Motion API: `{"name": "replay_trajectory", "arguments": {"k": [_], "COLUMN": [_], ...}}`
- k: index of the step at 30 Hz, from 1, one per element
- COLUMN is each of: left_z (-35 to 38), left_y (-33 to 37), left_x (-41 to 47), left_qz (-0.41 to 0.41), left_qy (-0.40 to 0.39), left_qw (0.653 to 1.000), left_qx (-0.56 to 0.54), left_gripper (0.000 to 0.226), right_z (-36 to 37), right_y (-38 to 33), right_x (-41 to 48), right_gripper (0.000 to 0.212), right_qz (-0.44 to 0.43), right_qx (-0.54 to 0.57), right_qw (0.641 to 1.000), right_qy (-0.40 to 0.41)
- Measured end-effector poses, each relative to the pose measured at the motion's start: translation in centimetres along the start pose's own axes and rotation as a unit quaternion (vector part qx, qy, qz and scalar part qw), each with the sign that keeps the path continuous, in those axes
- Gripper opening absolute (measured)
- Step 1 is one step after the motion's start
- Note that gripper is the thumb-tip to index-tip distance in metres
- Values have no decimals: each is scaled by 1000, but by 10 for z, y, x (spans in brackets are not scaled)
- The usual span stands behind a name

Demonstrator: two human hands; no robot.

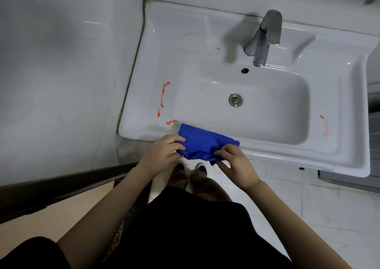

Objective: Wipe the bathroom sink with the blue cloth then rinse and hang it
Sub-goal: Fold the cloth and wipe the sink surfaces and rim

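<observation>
Near the frame's lower middle, the left hand (162, 153) and right hand (236, 166) grip the folded blue cloth (203, 143) over the near rim of the sink (287, 153). Farther up, orange smears (162, 98) streak the rim, so wiping looks barely begun, with rinsing and hanging left.

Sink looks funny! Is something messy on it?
Yes. Orange smears streak the rim of the white sink: a long one on the left, a small one beside the blue cloth, another on the right, and a dab near the faucet.
</observation>
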State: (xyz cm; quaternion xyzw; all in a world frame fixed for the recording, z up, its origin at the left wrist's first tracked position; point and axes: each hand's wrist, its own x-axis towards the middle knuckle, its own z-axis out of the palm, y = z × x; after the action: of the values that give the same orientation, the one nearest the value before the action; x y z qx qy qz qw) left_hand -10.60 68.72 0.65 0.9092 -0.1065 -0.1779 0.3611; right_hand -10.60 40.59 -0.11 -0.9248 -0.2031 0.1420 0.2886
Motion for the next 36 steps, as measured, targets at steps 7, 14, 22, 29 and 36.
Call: {"name": "replay_trajectory", "arguments": {"k": [7, 14, 22, 29, 36], "left_z": [-14, -19, -32, -33, -20], "left_y": [21, 28, 34, 25, 0], "left_x": [29, 52, 81, 123, 163], "left_qz": [-71, -103, -112, -141, -178], "left_qy": [65, 112, 105, 106, 92], "left_qw": [991, 972, 963, 955, 941], "left_qx": [-94, -177, -221, -239, -272], "left_gripper": [22, 20, 28, 31, 32], "right_z": [15, 18, -50, -69, -60], "right_y": [-41, -40, -7, 25, 57], "right_x": [22, 40, 68, 116, 146], "right_gripper": [50, 24, 9, 11, 11], "right_qz": [19, 93, 166, 173, 259], "right_qx": [-37, -41, 151, 147, 250], "right_qw": [996, 987, 975, 973, 933], "right_qy": [80, 121, -12, -39, -8]}}
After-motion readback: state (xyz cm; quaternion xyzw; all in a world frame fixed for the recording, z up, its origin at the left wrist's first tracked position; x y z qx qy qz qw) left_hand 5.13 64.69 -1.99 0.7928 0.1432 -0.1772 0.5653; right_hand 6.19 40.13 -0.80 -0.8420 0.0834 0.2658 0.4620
